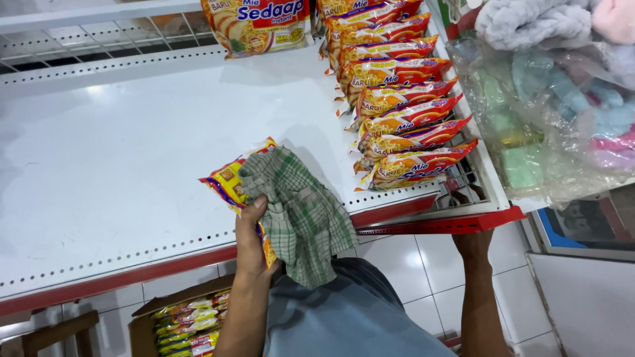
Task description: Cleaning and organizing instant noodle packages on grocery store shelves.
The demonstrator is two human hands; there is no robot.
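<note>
My left hand (253, 239) grips a yellow and orange instant noodle packet (227, 180) together with a green checked cloth (301, 211), which drapes over the packet. Both are held just above the front of a white shelf (132, 145). My right hand (472, 243) reaches up from below to the shelf's front right corner. It holds the red front rail (423, 228), and its fingertips are mostly hidden behind that rail. A row of orange and red noodle packets (397, 99) stands overlapping along the right side of the shelf.
A larger noodle pack (258, 23) lies at the back of the shelf. An open cardboard box (188, 320) of noodle packets sits on the tiled floor below. Clear bags of soft pastel cloths (562, 99) hang at the right. A white wire rack (86, 39) runs behind the shelf.
</note>
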